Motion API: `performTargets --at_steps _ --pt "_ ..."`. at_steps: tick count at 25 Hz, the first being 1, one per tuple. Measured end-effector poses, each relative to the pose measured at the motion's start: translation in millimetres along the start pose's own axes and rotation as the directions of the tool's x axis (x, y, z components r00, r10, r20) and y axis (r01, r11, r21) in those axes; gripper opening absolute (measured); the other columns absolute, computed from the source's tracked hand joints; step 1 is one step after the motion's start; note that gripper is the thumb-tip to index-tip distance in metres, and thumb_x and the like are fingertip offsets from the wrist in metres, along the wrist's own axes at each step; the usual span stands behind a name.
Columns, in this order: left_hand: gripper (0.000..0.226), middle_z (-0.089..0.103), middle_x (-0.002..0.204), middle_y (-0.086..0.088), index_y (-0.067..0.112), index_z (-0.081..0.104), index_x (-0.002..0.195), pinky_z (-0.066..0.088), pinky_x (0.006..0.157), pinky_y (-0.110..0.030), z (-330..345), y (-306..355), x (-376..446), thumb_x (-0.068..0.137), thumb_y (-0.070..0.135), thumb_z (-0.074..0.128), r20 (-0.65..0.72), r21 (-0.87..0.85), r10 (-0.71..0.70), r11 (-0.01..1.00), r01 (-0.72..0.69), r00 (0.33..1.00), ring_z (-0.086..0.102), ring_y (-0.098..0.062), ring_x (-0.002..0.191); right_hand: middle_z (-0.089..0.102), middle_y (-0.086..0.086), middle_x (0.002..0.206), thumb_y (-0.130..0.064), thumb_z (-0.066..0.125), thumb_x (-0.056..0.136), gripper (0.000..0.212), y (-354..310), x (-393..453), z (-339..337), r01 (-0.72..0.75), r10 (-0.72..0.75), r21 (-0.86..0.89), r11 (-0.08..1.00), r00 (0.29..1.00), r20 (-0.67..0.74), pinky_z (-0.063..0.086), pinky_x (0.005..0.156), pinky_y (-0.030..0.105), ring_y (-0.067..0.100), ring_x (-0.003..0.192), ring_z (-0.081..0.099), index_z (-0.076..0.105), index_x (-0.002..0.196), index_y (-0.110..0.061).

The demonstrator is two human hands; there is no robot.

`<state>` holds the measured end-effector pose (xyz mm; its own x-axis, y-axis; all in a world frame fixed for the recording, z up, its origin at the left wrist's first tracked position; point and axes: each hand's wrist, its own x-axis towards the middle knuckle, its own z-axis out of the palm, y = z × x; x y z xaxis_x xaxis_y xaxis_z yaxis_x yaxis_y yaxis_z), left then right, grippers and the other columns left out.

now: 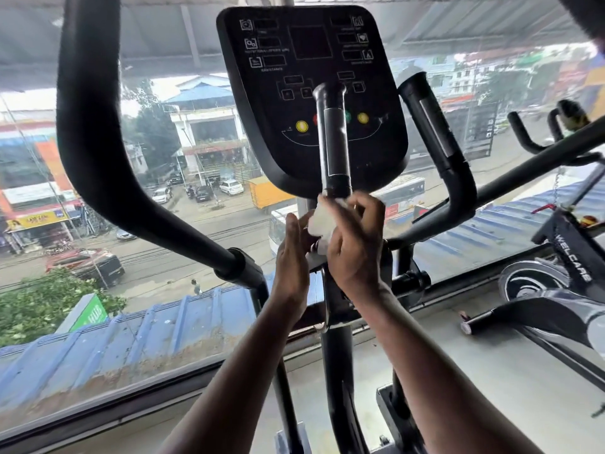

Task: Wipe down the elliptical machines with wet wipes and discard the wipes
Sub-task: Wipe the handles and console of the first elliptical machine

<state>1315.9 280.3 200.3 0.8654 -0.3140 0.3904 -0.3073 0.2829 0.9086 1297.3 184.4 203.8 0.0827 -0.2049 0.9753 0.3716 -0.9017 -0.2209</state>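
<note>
On the black console panel of the elliptical machine, the word "RESISTANCE" can be read under one small display; the other labels are too blurred. The exercise bike at the far right carries white letters "WELCARE" on its black frame. Both forearms reach forward and up, and the hands meet just below the console, at the base of the short black handgrip with a silver sensor strip. The right hand has its fingers curled and pinches the crumpled white wet wipe. The left hand stands upright with straight fingers, its palm touching the wipe from the left side. A thick curved black handlebar stands at the left.
</note>
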Motion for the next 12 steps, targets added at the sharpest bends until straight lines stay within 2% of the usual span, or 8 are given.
performTargets --at_steps 2,3,5,7,8,9,10,12 --pt "0.064 0.075 0.095 -0.004 0.013 0.067 0.114 0.052 0.073 -0.024 0 3 4 0.099 0.055 0.021 0.018 0.048 -0.020 0.999 0.019 1.000 0.069 -0.011 0.088 0.040 0.006 0.104 0.004 0.043 0.082 0.039 1 -22 -4 0.054 -0.056 0.049 0.997 0.998 0.039 0.049 0.073 0.033 0.022 0.089 0.050 0.070 0.106 -0.011" --pt "0.061 0.075 0.084 0.001 0.014 0.069 0.107 0.052 0.067 -0.019 3 4 6 0.101 0.052 0.021 0.011 0.067 -0.041 0.997 0.040 0.999 0.069 -0.006 0.079 0.039 0.006 0.101 0.004 0.044 0.079 0.037 1 -20 -5 0.026 -0.029 0.085 0.996 0.999 0.040 0.048 0.073 0.030 0.019 0.087 0.049 0.072 0.100 -0.009" --pt "0.060 0.072 0.065 0.010 0.012 0.068 0.104 0.052 0.058 -0.014 10 6 8 0.103 0.048 0.020 0.003 0.070 -0.125 0.990 0.124 0.992 0.068 0.001 0.064 0.042 0.010 0.101 0.007 0.045 0.073 0.034 -6 6 -3 -0.143 0.148 0.133 0.981 0.989 -0.024 0.044 0.077 0.018 0.012 0.089 0.046 0.070 0.094 -0.003" --pt "0.068 0.068 0.057 0.012 -0.001 0.063 0.117 0.050 0.055 -0.011 14 3 9 0.104 0.047 0.017 0.027 0.119 -0.140 0.984 0.136 0.990 0.065 0.002 0.060 0.045 0.016 0.104 0.013 0.045 0.071 0.035 -15 32 1 -0.253 0.267 0.158 0.955 0.961 -0.077 0.037 0.084 0.009 0.013 0.097 0.046 0.062 0.096 -0.004" --pt "0.070 0.068 0.059 0.013 -0.001 0.061 0.121 0.050 0.056 -0.011 13 0 11 0.103 0.048 0.015 0.034 0.132 -0.139 0.982 0.133 0.990 0.066 0.001 0.064 0.046 0.015 0.105 0.013 0.045 0.072 0.035 -16 33 2 -0.217 0.228 0.123 0.968 0.971 -0.078 0.036 0.085 0.010 0.019 0.098 0.048 0.060 0.096 -0.007" --pt "0.067 0.070 0.064 0.014 0.008 0.064 0.119 0.050 0.058 -0.011 12 1 12 0.103 0.050 0.015 0.034 0.137 -0.143 0.981 0.137 0.989 0.067 -0.001 0.070 0.048 0.013 0.105 0.011 0.046 0.074 0.032 -14 25 2 -0.143 0.147 0.063 0.988 0.987 -0.058 0.037 0.085 0.013 0.025 0.097 0.050 0.062 0.093 -0.009" --pt "0.062 0.072 0.068 0.014 0.017 0.066 0.112 0.051 0.059 -0.012 10 2 12 0.102 0.052 0.016 0.043 0.141 -0.149 0.980 0.142 0.988 0.068 0.000 0.073 0.051 0.011 0.104 0.006 0.048 0.077 0.028 -11 13 0 -0.070 0.070 0.011 0.998 0.997 -0.030 0.037 0.085 0.017 0.028 0.096 0.050 0.066 0.092 -0.010" --pt "0.057 0.073 0.072 0.014 0.026 0.066 0.099 0.051 0.060 -0.014 10 3 16 0.101 0.055 0.017 0.060 0.126 -0.151 0.982 0.143 0.987 0.067 0.003 0.073 0.051 0.008 0.106 -0.011 0.055 0.082 0.020 -9 -3 -6 -0.019 0.019 -0.038 0.999 1.000 0.023 0.037 0.087 0.020 0.027 0.096 0.049 0.071 0.095 -0.010"
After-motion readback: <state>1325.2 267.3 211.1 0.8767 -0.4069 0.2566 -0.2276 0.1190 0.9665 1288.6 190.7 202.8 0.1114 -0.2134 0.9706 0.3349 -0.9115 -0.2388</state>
